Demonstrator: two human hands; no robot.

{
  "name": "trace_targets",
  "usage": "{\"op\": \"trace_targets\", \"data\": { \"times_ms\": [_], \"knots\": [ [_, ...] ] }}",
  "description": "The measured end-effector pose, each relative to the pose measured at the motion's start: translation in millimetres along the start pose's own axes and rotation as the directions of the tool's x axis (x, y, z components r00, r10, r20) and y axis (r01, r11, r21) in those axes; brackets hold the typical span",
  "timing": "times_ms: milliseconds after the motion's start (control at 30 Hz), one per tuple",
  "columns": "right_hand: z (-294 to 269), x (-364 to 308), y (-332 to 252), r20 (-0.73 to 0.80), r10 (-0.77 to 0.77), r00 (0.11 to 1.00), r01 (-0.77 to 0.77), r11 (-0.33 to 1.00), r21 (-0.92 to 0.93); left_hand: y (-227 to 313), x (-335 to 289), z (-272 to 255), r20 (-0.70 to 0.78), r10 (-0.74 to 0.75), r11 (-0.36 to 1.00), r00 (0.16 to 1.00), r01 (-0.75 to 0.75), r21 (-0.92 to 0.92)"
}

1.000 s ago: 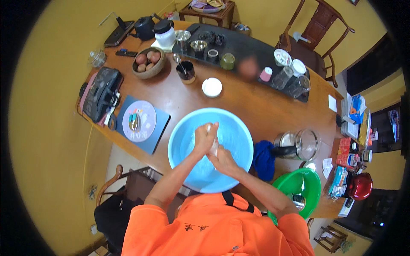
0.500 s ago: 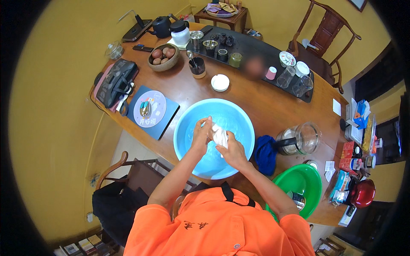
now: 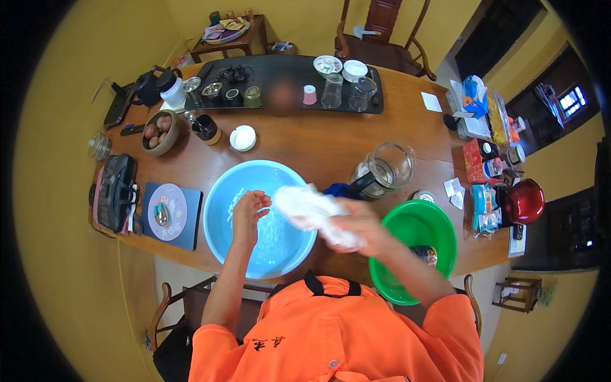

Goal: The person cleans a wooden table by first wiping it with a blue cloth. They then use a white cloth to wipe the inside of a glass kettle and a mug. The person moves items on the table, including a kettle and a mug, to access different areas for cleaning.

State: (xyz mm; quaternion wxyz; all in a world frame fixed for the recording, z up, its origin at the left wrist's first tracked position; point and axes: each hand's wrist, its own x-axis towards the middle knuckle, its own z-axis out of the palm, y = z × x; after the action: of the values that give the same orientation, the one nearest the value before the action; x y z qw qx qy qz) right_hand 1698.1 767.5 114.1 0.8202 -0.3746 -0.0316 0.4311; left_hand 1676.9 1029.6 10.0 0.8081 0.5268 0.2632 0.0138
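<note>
In my right hand (image 3: pixel 364 224) is a white cloth (image 3: pixel 305 207), smeared by motion, hanging over the right rim of the light blue basin (image 3: pixel 219 245). The basin holds clear water. My left hand (image 3: pixel 248 213) is above the water with loosely bent fingers and nothing in them. Just beyond the right hand lies a dark blue cloth (image 3: pixel 339 190), partly covered by the white one. To the right of it stands a glass pot (image 3: pixel 394 167) with a black handle. A green basin (image 3: pixel 410 219) near my right forearm has a can-like container (image 3: pixel 424 254) inside, partly hidden by that arm.
A black tray (image 3: pixel 216 67) with cups and glasses lines the far edge. A bowl of round brown things (image 3: pixel 161 132), a white ashtray-like dish (image 3: pixel 243 138) and a black bag (image 3: pixel 116 191) are to the left. Packages and a red pot (image 3: pixel 526 201) crowd the right end.
Both hands held the white cloth over the blue basin; the left has let go, and the right has carried it rightward past the rim. The whole view has turned to the right.
</note>
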Motion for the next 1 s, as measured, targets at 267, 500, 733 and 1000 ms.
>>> {"op": "trace_targets", "data": {
  "times_ms": [267,500,733,1000],
  "knots": [
    [-90.9,-55.3,-138.5,-0.158,-0.403,0.901,-0.172,0.003,-0.985,-10.7,9.6,136.7,0.582,0.485,0.475,0.652,-0.756,0.450],
    [-127.5,36.4,-114.9,-0.354,0.072,0.933,-0.259,-0.547,-0.796,-53.4,40.8,204.0,0.684,0.176,0.450,0.708,-0.675,0.584],
    [-204.8,60.7,-82.6,-0.360,0.375,0.854,-0.186,-0.427,-0.885,-64.7,36.7,205.2,0.674,0.151,0.618,0.723,-0.601,0.506],
    [-215.2,63.8,-62.3,-0.109,0.217,0.970,0.032,-0.560,-0.828,-64.1,45.3,205.2,0.738,0.102,0.601,0.667,-0.632,0.489]
  ]
}}
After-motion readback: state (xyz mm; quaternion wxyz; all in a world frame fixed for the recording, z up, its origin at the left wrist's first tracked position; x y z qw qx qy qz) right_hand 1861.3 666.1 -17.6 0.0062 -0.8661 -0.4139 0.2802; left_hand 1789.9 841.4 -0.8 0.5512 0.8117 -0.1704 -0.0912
